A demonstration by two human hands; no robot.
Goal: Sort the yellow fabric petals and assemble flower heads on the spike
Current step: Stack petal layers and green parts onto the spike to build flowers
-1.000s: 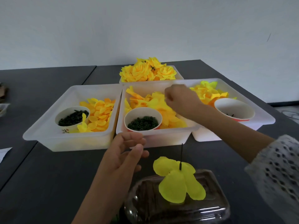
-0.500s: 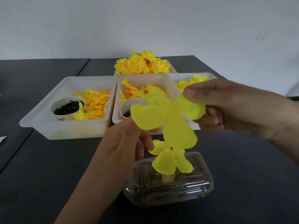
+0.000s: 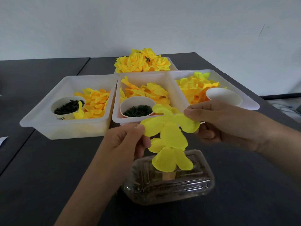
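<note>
A yellow fabric petal layer (image 3: 169, 128) with several lobes hangs in front of me, above the spike stand. My left hand (image 3: 128, 141) pinches its left lobe and my right hand (image 3: 216, 121) pinches its right lobe. Below it another yellow petal layer (image 3: 171, 160) sits on the spike, whose tip is hidden behind the held layer. The spike rises from a small tan block inside a clear plastic container (image 3: 169, 185) near the table's front.
Three white trays hold loose yellow petals: left tray (image 3: 40, 116), middle tray (image 3: 175, 93), right tray (image 3: 250, 101). Paper cups of dark green pieces (image 3: 68, 106) (image 3: 137, 110) stand in two; an empty-looking cup (image 3: 223, 97) in the right. Finished yellow flowers (image 3: 143, 61) fill a rear tray.
My right hand drew a petal layer out of the middle tray and brought it over the spike. My left hand rose and took hold of its left lobe.
</note>
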